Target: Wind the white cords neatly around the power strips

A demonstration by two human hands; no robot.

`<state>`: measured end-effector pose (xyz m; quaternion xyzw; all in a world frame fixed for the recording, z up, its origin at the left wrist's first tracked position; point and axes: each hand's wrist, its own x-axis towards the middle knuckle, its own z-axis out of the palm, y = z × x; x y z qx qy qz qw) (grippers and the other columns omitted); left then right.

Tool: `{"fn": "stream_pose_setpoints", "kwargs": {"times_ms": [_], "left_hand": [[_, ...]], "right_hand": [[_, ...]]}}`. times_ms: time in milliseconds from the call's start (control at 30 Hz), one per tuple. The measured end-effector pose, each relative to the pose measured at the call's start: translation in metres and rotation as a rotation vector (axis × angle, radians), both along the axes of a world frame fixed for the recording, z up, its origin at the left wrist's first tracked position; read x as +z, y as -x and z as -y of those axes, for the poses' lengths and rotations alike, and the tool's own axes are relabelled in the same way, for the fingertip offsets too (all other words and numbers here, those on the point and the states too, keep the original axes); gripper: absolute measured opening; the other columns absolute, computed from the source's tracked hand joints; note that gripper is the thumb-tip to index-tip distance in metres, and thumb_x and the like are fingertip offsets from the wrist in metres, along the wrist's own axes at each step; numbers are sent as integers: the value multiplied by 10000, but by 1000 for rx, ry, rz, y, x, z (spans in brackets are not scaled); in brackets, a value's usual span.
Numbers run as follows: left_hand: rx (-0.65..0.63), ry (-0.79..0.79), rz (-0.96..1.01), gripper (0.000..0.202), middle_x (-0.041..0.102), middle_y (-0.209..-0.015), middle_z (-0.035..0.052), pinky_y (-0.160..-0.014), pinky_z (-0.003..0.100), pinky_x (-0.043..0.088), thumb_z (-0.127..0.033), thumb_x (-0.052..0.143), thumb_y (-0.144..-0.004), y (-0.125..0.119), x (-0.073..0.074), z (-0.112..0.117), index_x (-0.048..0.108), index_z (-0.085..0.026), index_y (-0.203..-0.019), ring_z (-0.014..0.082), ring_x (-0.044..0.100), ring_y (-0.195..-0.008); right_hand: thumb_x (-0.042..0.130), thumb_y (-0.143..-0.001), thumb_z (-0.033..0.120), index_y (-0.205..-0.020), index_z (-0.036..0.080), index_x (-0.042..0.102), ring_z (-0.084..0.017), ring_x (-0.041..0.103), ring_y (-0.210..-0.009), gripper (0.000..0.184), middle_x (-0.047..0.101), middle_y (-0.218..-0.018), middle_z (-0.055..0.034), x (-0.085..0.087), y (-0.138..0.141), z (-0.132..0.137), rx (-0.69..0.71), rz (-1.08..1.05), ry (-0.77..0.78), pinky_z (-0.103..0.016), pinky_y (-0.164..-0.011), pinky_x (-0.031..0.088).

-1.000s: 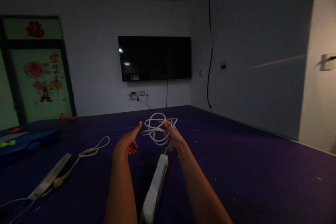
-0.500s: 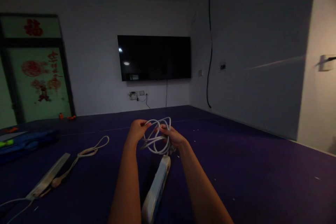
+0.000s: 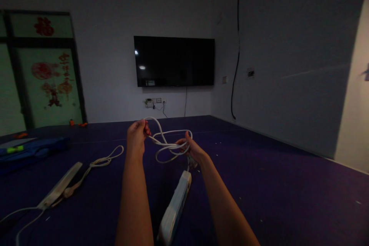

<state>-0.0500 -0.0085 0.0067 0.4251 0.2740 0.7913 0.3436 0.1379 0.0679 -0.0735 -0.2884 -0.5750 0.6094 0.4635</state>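
Note:
A white power strip [image 3: 175,208] lies on the dark purple floor between my forearms, its white cord [image 3: 168,145] rising into loops held in the air. My left hand [image 3: 136,137] is closed on one part of the cord, raised up and to the left. Lower and to the right, my right hand [image 3: 190,148] is closed round the bunched loops just above the strip's end.
A second power strip [image 3: 59,186] with its cord [image 3: 102,160] lies on the floor at the left. A blue bag [image 3: 31,150] sits at far left. A dark wall television [image 3: 174,60], wall sockets [image 3: 154,102] and a decorated glass door [image 3: 47,80] are at the back.
My left hand went from open beside the loops to closed on the cord, then pulled a length up and left. The coil has loosened into wider loops.

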Motion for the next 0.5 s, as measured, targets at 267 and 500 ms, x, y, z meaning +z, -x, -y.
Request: {"fn": "stream_pose_setpoints", "kwargs": {"times_ms": [267, 500], "left_hand": [[72, -217, 180, 154, 394, -469, -69, -405, 170, 286, -225, 629, -727, 8, 12, 15, 542, -139, -634, 32, 336, -385], [187, -304, 346, 175, 381, -456, -67, -405, 173, 253, -167, 568, -768, 35, 18, 38, 518, -140, -602, 29, 301, -372]], "right_hand": [[161, -721, 825, -555, 103, 598, -56, 388, -320, 860, 530, -433, -54, -20, 3, -8, 34, 238, 37, -164, -294, 173], [39, -705, 832, -462, 140, 508, -39, 290, -254, 870, 455, -362, -23, -30, -2, -13, -42, 267, 69, -172, -277, 161]]}}
